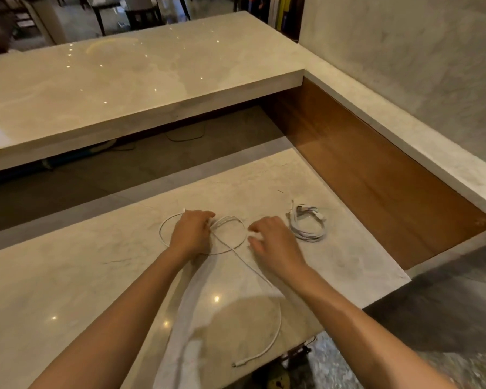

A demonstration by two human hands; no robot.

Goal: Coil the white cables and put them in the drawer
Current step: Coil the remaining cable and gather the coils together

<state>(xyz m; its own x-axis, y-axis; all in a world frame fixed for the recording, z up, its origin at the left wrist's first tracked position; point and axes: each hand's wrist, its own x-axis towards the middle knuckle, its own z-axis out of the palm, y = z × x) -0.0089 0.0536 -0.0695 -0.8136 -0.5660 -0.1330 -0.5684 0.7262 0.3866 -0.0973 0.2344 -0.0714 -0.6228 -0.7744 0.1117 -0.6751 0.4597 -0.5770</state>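
Head view, looking down over both forearms at a pale marble countertop (76, 279). The left hand (192, 234) rests on the stone with its fingers curled, pinching a loose white cable (280, 321) at the spot where its strands cross. From that pinch one loop runs out to the left of the hand and another to the right, both lying flat on the marble. The cable's free tail runs back toward the person, curves round near the counter's near edge and ends in a small plug (235, 364).

The right hand (270, 242) sits just right of the loops. Its fingers are loosely bent and spread, and as far as I can see they have hold of nothing.

Just beyond that hand, to its right, a coiled white bundle (307, 223) lies on the counter, apart from the loose cable. A raised marble ledge (124, 80) crosses behind, and a wooden panel (362, 178) lines the right side.
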